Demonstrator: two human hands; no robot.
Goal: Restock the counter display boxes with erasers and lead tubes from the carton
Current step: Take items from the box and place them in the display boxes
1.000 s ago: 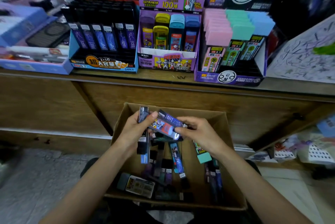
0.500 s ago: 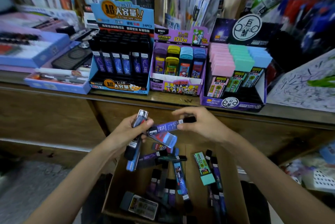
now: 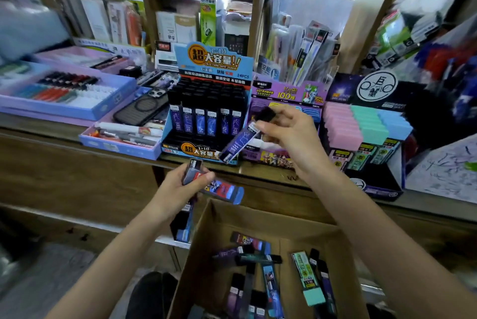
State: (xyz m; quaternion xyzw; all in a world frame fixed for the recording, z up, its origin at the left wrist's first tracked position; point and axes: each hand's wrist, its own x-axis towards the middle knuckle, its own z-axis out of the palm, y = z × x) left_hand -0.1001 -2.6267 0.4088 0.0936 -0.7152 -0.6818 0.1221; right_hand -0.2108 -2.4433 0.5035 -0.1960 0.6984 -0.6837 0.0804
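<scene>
Holding a dark blue lead tube in my right grip, pinched at its black cap, I am hovering it tilted just before the blue display box on the worktop. My left grip is clasping several spare tubes near the far edge of the carton. Restocking is under way, I judge; the next move is calling for a free slot and upright insertion.

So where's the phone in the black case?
In the head view, left of centre: the phone lies on a purple tray, just left of the blue display box.
</scene>
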